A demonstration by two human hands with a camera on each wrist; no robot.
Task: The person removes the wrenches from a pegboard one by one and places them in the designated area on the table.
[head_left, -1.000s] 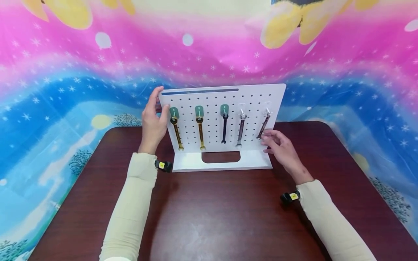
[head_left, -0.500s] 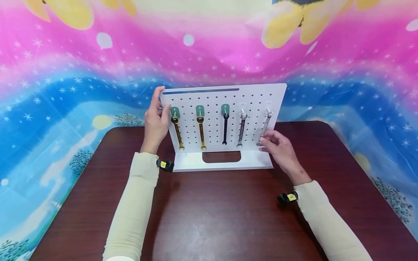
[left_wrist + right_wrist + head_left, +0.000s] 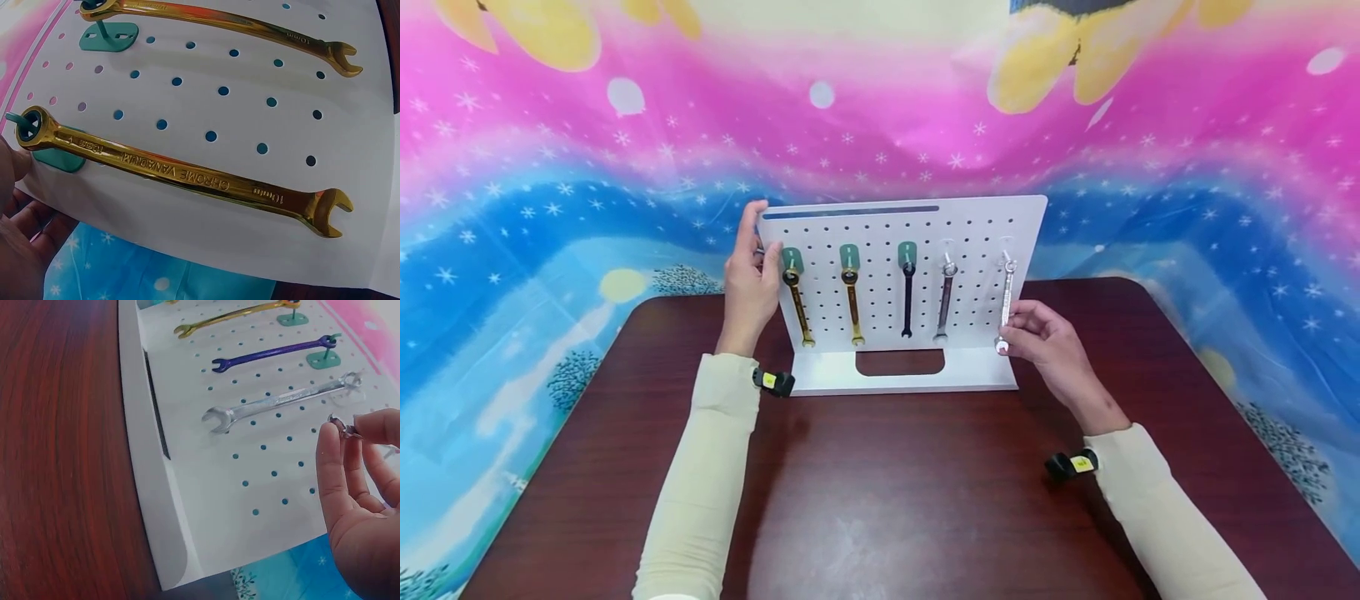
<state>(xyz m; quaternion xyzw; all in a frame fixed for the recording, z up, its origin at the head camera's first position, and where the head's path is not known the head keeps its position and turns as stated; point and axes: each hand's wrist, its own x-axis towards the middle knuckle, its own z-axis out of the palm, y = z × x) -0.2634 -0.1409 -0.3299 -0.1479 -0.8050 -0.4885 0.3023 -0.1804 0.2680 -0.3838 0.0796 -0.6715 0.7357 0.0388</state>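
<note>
A white pegboard [image 3: 973, 337] stands upright on the table with a row of combination wrenches hung on its hooks. My left hand [image 3: 751, 287] grips its left edge near the top, thumb in front and other fingers behind. My right hand [image 3: 1056, 354] pinches the lower, open end of the rightmost silver wrench [image 3: 1007, 296]. That wrench's ring end is still at its clear hook; the right wrist view shows the pinched tip [image 3: 338, 424] held off the board. Beside my left hand hangs a gold wrench [image 3: 175, 169] marked 10mm, its ring end over a green hook.
Between the hands hang another gold wrench [image 3: 853, 308], a dark wrench [image 3: 908, 304] that looks purple in the right wrist view, and a silver wrench [image 3: 945, 304]. The board's foot [image 3: 827, 371] has a cut-out. Brown table [image 3: 880, 483] lies in front; a printed backdrop [image 3: 880, 125] hangs behind.
My right hand has gone from touching the rightmost wrench to pinching its lower end. The wrench has swung from slanting left to nearly vertical in view. My left hand keeps its grip.
</note>
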